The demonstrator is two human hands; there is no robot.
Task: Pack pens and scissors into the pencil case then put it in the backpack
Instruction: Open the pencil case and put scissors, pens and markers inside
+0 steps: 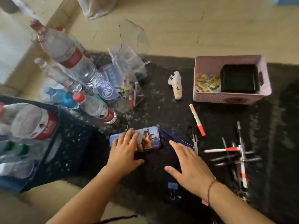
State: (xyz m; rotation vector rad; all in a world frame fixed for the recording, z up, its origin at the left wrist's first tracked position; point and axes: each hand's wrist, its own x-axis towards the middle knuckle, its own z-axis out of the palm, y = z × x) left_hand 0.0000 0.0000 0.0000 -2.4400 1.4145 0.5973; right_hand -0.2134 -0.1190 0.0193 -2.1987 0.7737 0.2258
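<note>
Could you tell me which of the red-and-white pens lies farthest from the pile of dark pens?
The red-and-white pen lying alone just below the pink basket; the others rest on or against the pile.

a home, by the look of it, with the work done on the floor: pale wood-look flooring point(178, 21) under a dark shaggy rug point(161, 113). household clutter sits on the rug: plastic water bottles point(72, 62), a pink storage basket point(229, 94), a clear acrylic organiser point(129, 62) and scattered pens point(234, 157).
</note>
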